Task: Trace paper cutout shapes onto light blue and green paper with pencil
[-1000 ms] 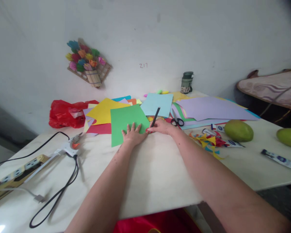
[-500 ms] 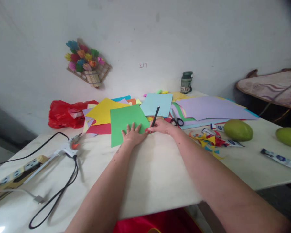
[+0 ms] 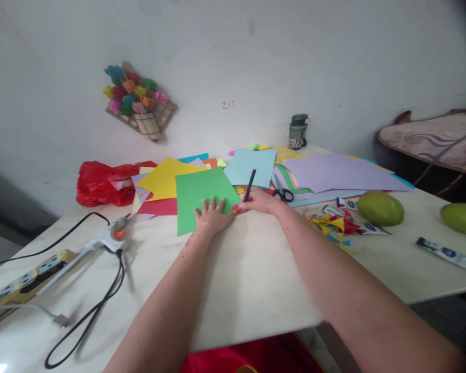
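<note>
My left hand (image 3: pixel 213 218) lies flat with fingers spread on a green sheet of paper (image 3: pixel 202 187), near its lower right part. In my right hand (image 3: pixel 261 201) is a dark pencil or pen (image 3: pixel 250 184), held upright with a slight tilt at the right edge of the sheet. A small red paper piece (image 3: pixel 236 209) shows between the two hands, by the right fingertips. The pencil's tip is hidden by the fingers. Black-handled scissors (image 3: pixel 282 195) rest just beyond my right wrist.
Coloured sheets, among them yellow (image 3: pixel 166 178), light blue (image 3: pixel 252 166) and lilac (image 3: pixel 337 173), spread behind. Paper scraps (image 3: pixel 334 225), glue tubes (image 3: pixel 448 254) and green fruits (image 3: pixel 380 208) lie right. Leftward are a red plastic bag (image 3: pixel 101 184), glue gun (image 3: pixel 111 235) and power strip (image 3: pixel 31 280).
The pencil stands slightly steeper in my right hand. My left hand and the green sheet keep their places.
</note>
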`<state>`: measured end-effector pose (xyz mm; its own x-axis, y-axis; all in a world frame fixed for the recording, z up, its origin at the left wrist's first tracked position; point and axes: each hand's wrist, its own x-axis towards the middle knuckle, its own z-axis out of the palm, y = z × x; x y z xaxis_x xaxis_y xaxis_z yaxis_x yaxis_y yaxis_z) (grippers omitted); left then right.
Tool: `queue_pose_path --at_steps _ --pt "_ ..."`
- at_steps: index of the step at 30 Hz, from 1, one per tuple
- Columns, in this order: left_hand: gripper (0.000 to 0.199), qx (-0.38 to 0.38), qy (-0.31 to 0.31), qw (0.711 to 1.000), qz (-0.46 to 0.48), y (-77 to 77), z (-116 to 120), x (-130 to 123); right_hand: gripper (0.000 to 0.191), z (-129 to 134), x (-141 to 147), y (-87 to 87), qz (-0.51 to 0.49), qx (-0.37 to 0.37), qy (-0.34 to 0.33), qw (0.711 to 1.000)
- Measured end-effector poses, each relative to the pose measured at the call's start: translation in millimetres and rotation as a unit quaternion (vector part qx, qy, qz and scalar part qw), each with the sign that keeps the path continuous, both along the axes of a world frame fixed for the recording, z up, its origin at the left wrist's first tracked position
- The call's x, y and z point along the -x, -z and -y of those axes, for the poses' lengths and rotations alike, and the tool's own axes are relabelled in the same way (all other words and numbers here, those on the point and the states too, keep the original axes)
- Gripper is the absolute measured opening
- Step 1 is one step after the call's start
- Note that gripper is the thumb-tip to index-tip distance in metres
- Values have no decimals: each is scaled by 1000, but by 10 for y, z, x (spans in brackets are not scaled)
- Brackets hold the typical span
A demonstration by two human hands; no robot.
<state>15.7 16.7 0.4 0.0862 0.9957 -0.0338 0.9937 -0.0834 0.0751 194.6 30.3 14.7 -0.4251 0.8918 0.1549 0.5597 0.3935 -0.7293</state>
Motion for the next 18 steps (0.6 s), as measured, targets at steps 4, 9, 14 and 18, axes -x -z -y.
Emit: queue_pose_path --at_steps 4,9,14,18 --pt "79 3 1 1000 0 -19 13 -5 19 10 0 -20 10 -13 8 1000" --pt "78 2 0 1000 -9 -30 24 -9 17 -4 -7 0 -4 -5 4 1000" --pt "77 2 -1 1000 -9 -43 36 -14 17 -10 -20 17 -38 11 9 999" --pt "78 3 -2 1000 -8 -55 46 -17 19 24 24 -10 -105 8 28 994"
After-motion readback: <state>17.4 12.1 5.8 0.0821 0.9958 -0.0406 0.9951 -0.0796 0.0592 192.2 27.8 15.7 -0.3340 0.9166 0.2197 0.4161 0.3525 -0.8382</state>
